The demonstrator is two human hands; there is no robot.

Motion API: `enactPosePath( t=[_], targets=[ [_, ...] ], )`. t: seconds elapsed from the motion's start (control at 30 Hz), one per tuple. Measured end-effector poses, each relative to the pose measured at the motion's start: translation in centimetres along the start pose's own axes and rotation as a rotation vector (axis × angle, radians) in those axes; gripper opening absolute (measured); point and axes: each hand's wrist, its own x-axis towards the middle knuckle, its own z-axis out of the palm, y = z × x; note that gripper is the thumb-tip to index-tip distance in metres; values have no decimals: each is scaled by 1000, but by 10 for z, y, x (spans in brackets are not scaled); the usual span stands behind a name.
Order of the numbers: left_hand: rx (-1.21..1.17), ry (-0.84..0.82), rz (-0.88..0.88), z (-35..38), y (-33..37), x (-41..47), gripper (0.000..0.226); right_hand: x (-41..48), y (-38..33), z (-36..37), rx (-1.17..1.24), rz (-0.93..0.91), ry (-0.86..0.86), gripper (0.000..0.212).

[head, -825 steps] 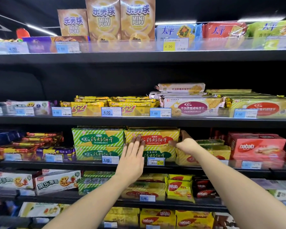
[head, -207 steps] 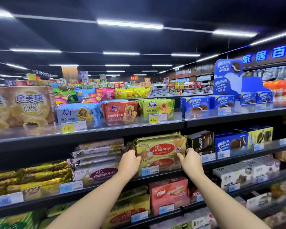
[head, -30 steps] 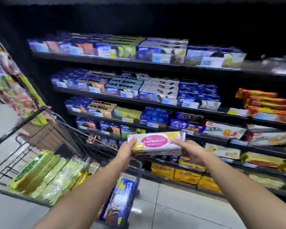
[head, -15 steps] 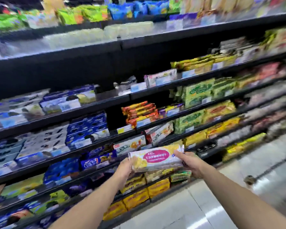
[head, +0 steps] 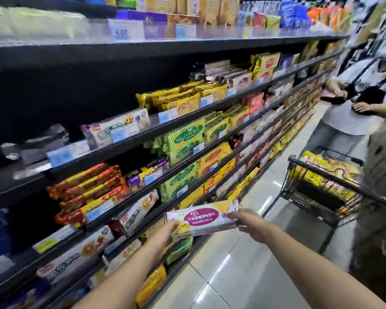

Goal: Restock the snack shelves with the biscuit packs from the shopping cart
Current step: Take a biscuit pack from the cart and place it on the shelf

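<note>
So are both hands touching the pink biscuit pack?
Touching. The head view shows the left hand holding the biscuit pack at its left end and the right hand holding its right end.

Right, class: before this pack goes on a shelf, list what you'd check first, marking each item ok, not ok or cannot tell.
1. Both hands on the pack: left hand grips one end, right hand the other. Ok.
2. Label faces up, readable. Ok.
3. Matching stock located: pale packs higher up look similar but are blurred. Cannot tell.
4. Aisle ahead free: a cart and a person stand there. Not ok.
5. Wrapper intact. Cannot tell.
</note>
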Motion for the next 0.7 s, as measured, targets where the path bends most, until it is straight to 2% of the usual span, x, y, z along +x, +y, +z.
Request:
enactPosePath(
  t=[0.07,0.23,0.37,0.43,0.57,0.7],
  targets=[
    [-13,-5,19,19,10,15,15,13,1,-22,-1,12,49,13],
    [37,-84,97,73,41,52,22,51,-6,-78,2,-40,149,13],
    [43,-102,147,127,73,78,16,87,-26,-128,-36,-124,160,15],
    [65,-92,173,154,92,91,16,109,-40,-155,-43,-194,167,9],
    [173,-32,275,214,131,121,14,156,-70,-215,-60,-345,152,10],
    [208,77,302,272,169,138,11,204,-107,-278,-118,-437,46,9]
  ],
)
